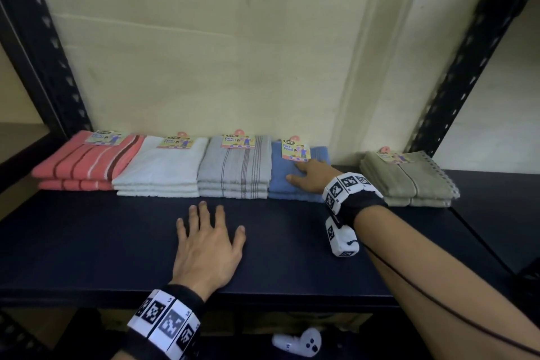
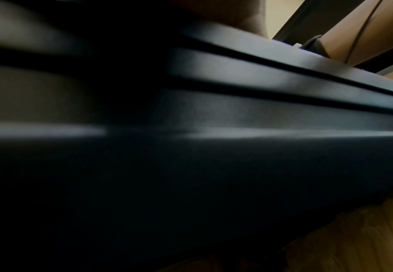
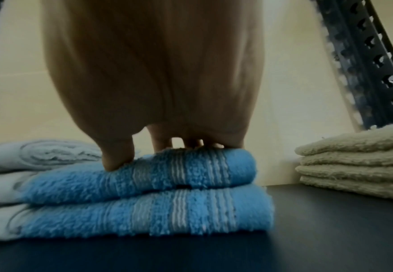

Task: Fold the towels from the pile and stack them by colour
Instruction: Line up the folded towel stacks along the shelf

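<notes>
Folded towels stand in stacks along the back of a dark shelf (image 1: 87, 242): a pink striped stack (image 1: 81, 164), a white stack (image 1: 163, 172), a grey striped stack (image 1: 233, 169), a blue stack (image 1: 285, 184) and, set apart at the right, an olive stack (image 1: 409, 181). My right hand (image 1: 306, 174) lies flat on top of the blue stack (image 3: 144, 184), fingers straight, pressing on it. My left hand (image 1: 204, 245) rests palm down on the bare shelf in front of the grey stack, fingers spread, holding nothing. The left wrist view shows only the shelf's dark front edge (image 2: 237, 147).
Black perforated rack posts (image 1: 467, 61) rise at both sides against a cream wall. A white game controller (image 1: 301, 343) lies below the shelf. A black cable (image 1: 438, 301) runs along my right forearm. Each top towel carries a paper label (image 1: 295, 149).
</notes>
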